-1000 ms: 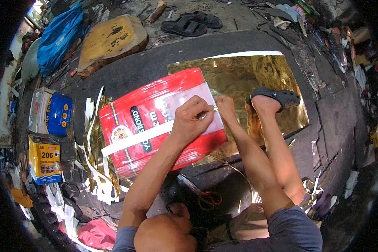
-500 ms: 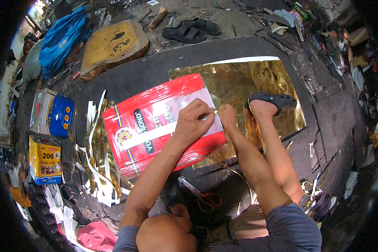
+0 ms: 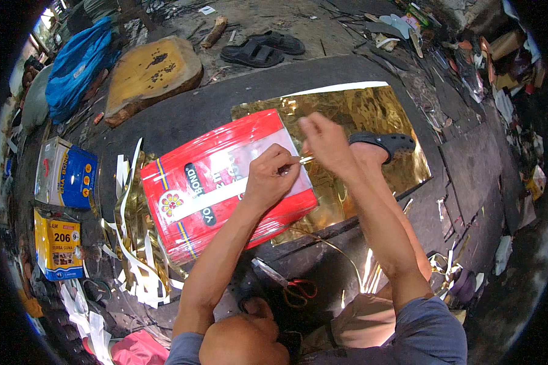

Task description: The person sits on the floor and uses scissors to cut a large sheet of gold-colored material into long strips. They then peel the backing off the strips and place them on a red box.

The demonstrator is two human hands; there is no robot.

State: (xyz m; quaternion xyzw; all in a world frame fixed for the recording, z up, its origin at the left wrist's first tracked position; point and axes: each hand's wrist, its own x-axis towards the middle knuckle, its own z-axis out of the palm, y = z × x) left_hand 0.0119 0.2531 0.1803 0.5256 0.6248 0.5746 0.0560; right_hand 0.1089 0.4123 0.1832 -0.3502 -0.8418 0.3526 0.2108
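A red tin (image 3: 225,131) with white and grey panels lies on its side, overlapping a shiny gold sheet (image 3: 371,115) on the dark floor board. Across the tin runs a narrow white strip (image 3: 210,199). My left hand (image 3: 271,176) rests over the tin, its thumb and fingers pinched closed on this strip. Past those fingertips, a short pale end sticks out toward the right. Just beyond the tin's right edge, my right hand (image 3: 324,143) is raised above the gold sheet. Motion blurs its fingers, so whether they hold anything is unclear.
My shod foot (image 3: 386,146) stands on the gold sheet. Scissors (image 3: 286,283) with red handles lie near my knees. Gold and white offcuts (image 3: 143,255) pile left of the tin, beside blue (image 3: 79,176) and yellow (image 3: 58,246) containers. Farther off are a wood slab (image 3: 152,73) and black sandals (image 3: 259,52).
My right hand has lifted up and away from the strip's end, which it was close against before. My left hand keeps its pinch on the strip. The whole view has shifted slightly.
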